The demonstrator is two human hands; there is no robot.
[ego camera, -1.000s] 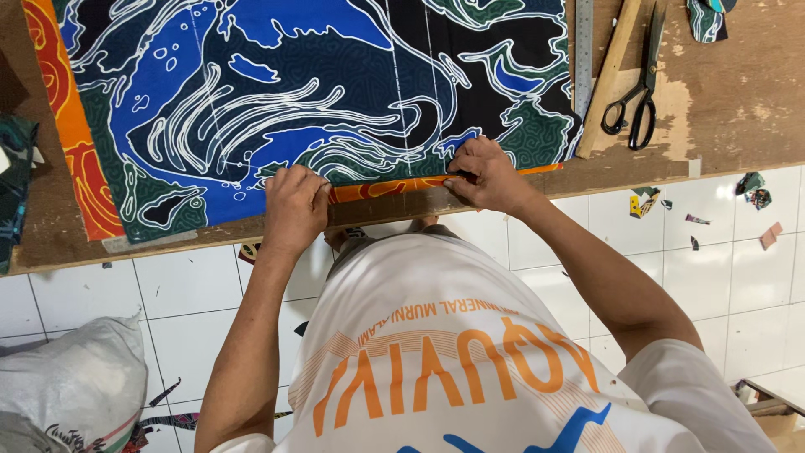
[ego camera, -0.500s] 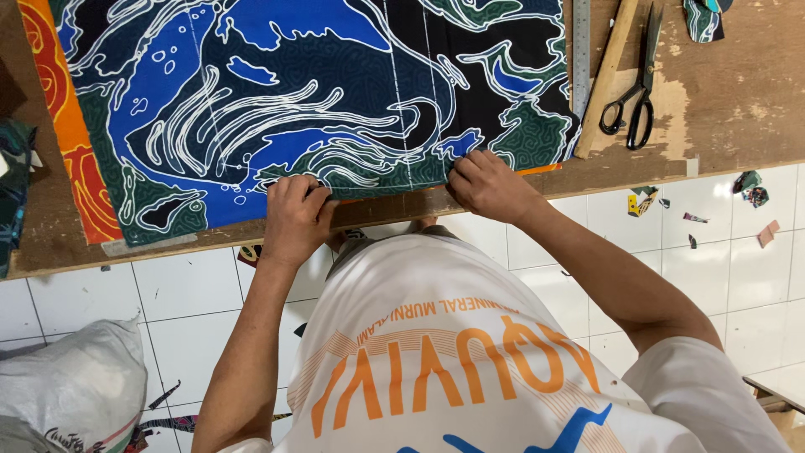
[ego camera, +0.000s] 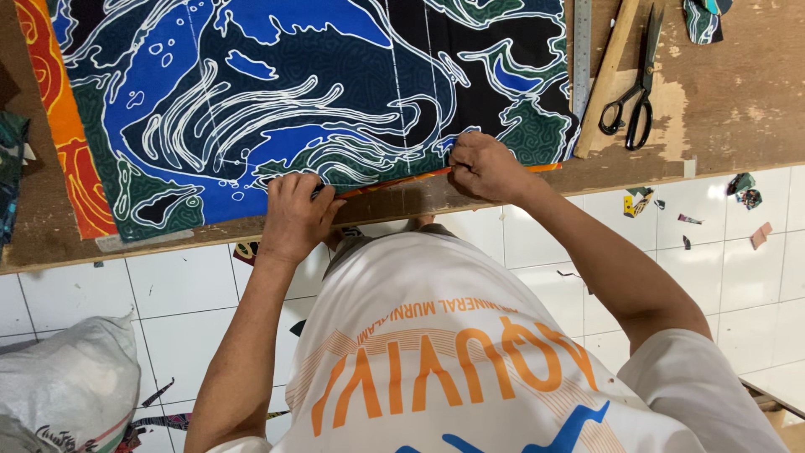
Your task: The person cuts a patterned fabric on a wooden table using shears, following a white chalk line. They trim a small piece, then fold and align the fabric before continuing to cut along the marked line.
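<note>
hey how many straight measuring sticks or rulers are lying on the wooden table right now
2. A metal ruler lies along the right edge of the patterned cloth, and a wooden stick lies slanted just right of it, beside the black scissors. Others could be hidden under the cloth.
</note>
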